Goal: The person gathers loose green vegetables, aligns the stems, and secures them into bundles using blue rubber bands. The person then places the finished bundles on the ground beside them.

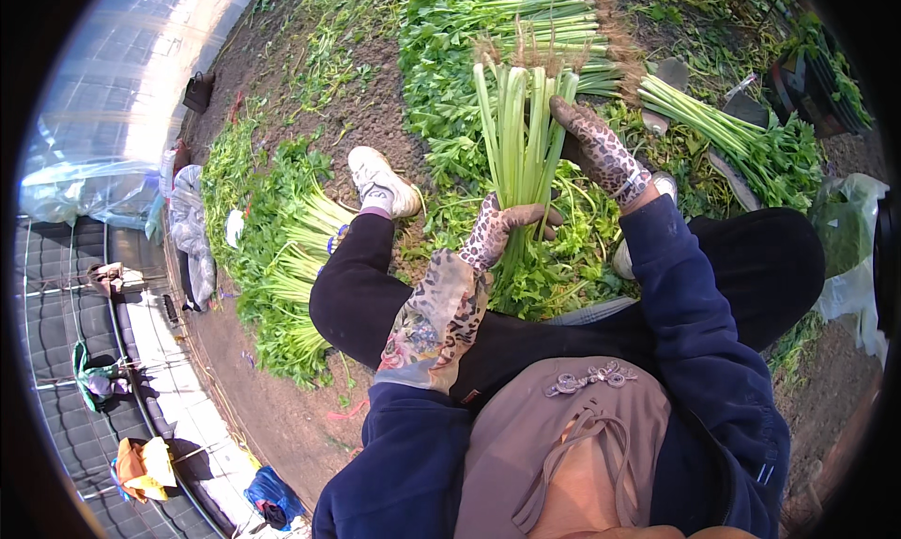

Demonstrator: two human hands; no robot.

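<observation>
In front of me a bunch of celery (517, 134) is held upright, its stringy roots at the top and its leaves hanging toward my lap. My left hand (498, 230), in a leopard-print glove, wraps around the lower stalks just above the leaves. At the bunch's upper right side, my gloved right hand (598, 141) rests with its fingertips against the stalks near the root end; part of its palm and fingers are hidden in shadow behind. Beyond lies a large pile of rooted celery (556, 39), roots pointing right.
Tied celery bunches (303, 257) lie left of my knee. On the right are another celery bundle (732, 130), a dark bucket (816, 92) and a plastic bag (845, 236). Loose leaves (584, 257) cover the soil between my feet. Plastic sheeting (91, 187) borders the far left.
</observation>
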